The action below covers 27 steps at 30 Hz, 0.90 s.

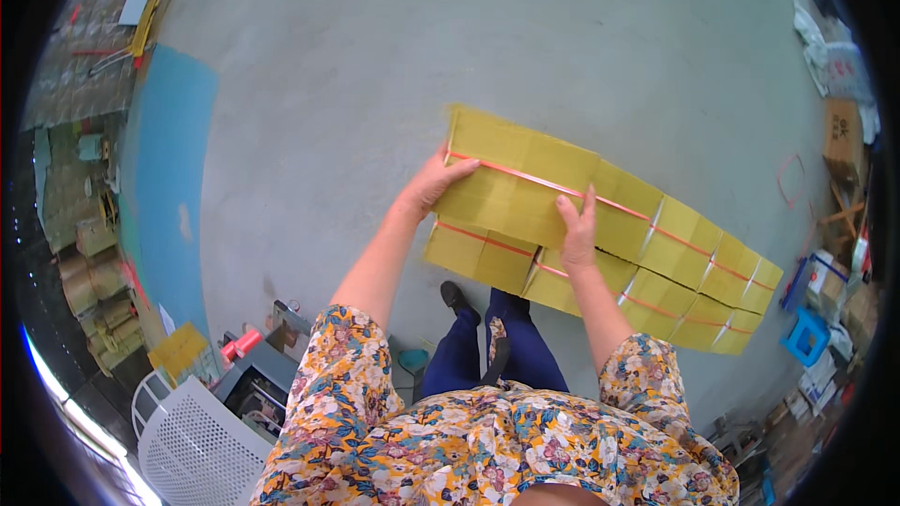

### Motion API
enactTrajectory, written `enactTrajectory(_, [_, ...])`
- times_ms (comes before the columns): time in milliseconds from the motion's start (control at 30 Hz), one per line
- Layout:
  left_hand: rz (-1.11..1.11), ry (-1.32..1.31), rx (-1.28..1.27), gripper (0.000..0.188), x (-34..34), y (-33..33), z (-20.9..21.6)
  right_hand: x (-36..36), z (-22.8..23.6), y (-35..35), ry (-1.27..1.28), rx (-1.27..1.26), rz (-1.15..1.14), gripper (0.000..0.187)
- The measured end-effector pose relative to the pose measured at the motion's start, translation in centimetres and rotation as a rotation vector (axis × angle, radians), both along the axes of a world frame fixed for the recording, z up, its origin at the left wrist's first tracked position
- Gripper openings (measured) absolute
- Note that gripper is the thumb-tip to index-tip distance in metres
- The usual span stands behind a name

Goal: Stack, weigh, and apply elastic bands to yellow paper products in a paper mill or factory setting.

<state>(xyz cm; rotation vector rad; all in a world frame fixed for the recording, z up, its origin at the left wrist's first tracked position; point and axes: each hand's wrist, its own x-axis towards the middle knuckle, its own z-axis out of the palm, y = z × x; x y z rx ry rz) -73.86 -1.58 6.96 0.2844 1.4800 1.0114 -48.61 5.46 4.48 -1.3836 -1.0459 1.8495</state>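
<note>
Both of my hands are on a flat yellow-brown cardboard bundle (520,173) bound lengthwise with a reddish strap. My left hand (431,184) grips its left end, thumb on top and the other fingers hidden behind the edge. At the near edge, toward its right end, my right hand (579,230) clasps it, with thumb and a finger showing on top. Farther right, more strapped bundles (689,234) run away in a row. A second row of similar bundles (656,305) lies alongside, nearer to me and partly covered by my right forearm.
Grey floor spreads ahead, with a blue strip (173,178) at left. A white perforated chair (202,440) stands lower left beside a dark machine (258,389). Cardboard stacks (98,295) line the left wall. Along the right are a carton (842,141) and a blue stool (806,337).
</note>
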Motion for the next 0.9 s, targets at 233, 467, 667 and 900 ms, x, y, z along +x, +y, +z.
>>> enactTrajectory(233, [-0.028, 0.067, -0.015, 0.089, -0.4, 0.6, 0.2, -0.3, 1.3, 0.1, 0.056, -0.169, -0.072, 0.070])
enactTrajectory(467, [0.020, 0.031, 0.006, 0.088, -0.9, 0.2, -1.3, -1.7, 1.4, 0.5, 0.024, -0.063, -0.037, 0.066])
enactTrajectory(667, [-0.114, 0.160, -0.071, 0.094, -1.0, 1.3, -0.7, -1.2, 0.4, 0.6, -0.013, 0.082, -0.039, 0.064])
enactTrajectory(900, [0.276, 1.020, 0.018, 0.080, 5.6, -7.6, -0.2, 0.7, 1.6, -2.3, -0.107, 0.065, 0.069, 0.068])
